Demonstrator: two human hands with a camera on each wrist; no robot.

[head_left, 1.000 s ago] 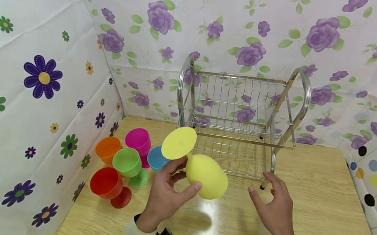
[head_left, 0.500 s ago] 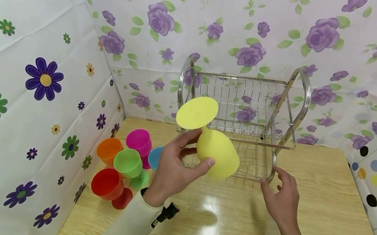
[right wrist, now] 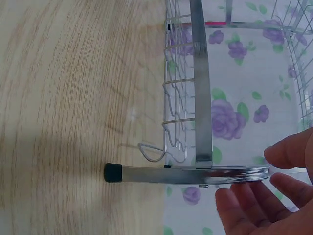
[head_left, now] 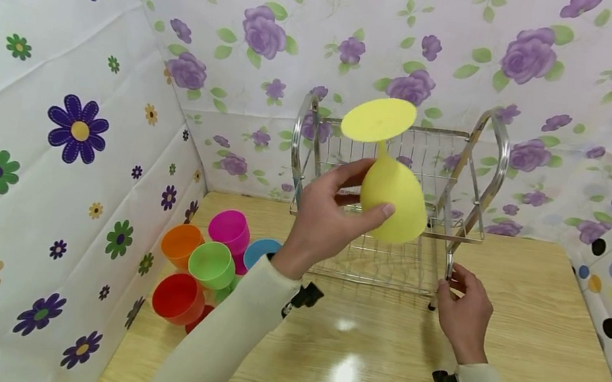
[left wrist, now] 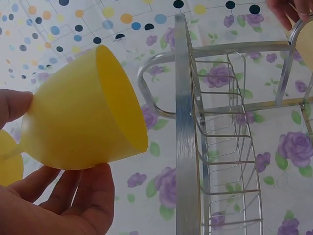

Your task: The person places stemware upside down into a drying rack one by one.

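Observation:
My left hand holds a yellow plastic goblet by its bowl, thumb on the near side and fingers behind. The goblet is upside down, its round foot on top, raised in front of the upper tier of the metal dish rack. In the left wrist view, the goblet's open rim faces the rack's front bar, with a gap between them. My right hand grips the rack's right front upright; the right wrist view shows thumb and fingers on either side of the curved metal tube.
Left of the rack, several goblets stand close together: magenta, orange, green, red and blue, the blue partly behind my left arm. The wooden table meets patterned cloth walls at the back and sides.
My left hand has lifted the yellow goblet up and to the right, from low before the rack to its upper tier. My right hand has come up onto the rack's front upright.

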